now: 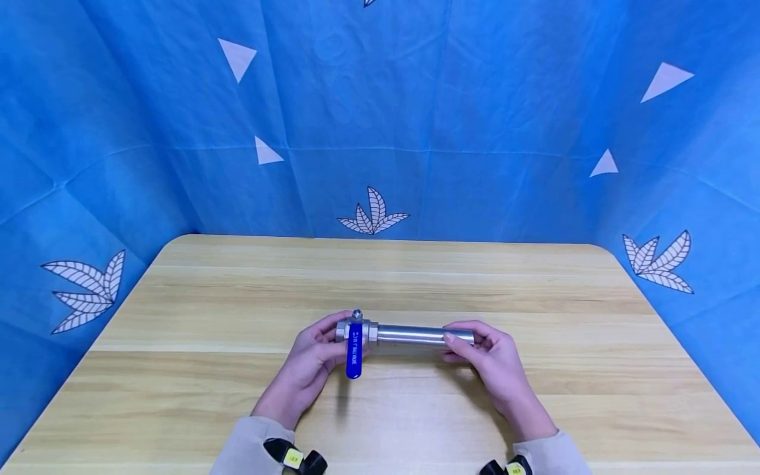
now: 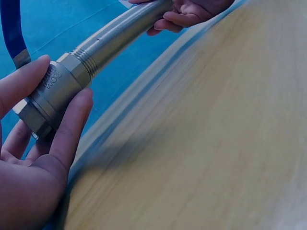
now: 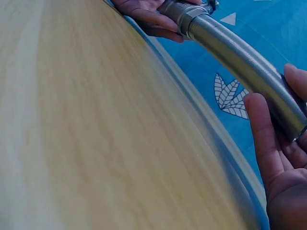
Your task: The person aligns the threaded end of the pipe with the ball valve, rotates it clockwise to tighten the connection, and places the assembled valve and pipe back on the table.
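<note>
A steel ball valve point(image 1: 371, 332) with a long blue lever handle point(image 1: 353, 356) is in my left hand point(image 1: 303, 373), which grips its body between thumb and fingers. From its right side runs a straight, shiny metal pipe point(image 1: 410, 334). My right hand point(image 1: 501, 366) holds the pipe's far end, thumb in front and fingers behind. Valve and pipe form one line, held level above the table. In the left wrist view, some thread point(image 2: 85, 62) shows where the pipe point(image 2: 120, 36) meets the valve body point(image 2: 57, 88). The lever points toward me.
The pale wooden table point(image 1: 208, 369) has rounded far corners. Blue cloth point(image 1: 380, 99) with white triangles and leaf prints hangs behind it and along both sides. Black straps with yellow labels sit on both wrists over light sleeves point(image 1: 249, 448).
</note>
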{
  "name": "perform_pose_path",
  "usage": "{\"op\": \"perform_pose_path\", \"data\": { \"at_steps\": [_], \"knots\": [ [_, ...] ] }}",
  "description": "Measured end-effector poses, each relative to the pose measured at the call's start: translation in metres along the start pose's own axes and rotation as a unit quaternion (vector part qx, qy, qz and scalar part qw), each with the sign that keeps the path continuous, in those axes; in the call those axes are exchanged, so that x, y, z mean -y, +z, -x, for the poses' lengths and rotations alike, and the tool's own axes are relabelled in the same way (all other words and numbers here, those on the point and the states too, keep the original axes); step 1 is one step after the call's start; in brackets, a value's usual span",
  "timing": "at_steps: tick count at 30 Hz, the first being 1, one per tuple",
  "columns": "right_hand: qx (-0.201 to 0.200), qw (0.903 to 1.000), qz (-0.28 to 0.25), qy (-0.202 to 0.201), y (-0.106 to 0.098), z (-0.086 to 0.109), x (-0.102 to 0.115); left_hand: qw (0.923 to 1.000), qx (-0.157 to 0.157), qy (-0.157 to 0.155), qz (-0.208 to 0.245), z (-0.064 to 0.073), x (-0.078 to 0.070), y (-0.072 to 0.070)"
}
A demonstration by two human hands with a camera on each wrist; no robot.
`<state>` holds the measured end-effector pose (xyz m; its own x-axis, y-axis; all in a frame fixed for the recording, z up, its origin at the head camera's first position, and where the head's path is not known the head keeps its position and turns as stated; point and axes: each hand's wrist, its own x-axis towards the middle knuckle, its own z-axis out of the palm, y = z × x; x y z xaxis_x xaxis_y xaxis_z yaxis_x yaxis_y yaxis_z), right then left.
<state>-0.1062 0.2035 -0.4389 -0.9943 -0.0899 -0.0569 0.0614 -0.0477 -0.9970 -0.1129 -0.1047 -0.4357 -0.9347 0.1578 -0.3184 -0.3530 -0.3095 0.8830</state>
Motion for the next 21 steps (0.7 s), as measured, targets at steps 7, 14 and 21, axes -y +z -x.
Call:
{"op": "perform_pose_path", "data": {
  "at_steps": [7,14,21],
  "knots": [
    [-0.002,0.9999,0.008,0.013,0.0015,-0.0004,0.0011,1.0,-0.006,0.0,-0.002,0.001,-0.001,-0.0001],
    [0.036,0.997,-0.003,-0.068,0.0002,0.0018,-0.001,0.9999,-0.004,-0.002,0.011,0.0001,-0.0012,-0.0018],
    [0.035,0.9956,-0.015,-0.086,-0.0002,0.0023,-0.0007,0.9996,0.009,-0.007,0.026,-0.0003,-0.0024,-0.0043]
  ]
}}
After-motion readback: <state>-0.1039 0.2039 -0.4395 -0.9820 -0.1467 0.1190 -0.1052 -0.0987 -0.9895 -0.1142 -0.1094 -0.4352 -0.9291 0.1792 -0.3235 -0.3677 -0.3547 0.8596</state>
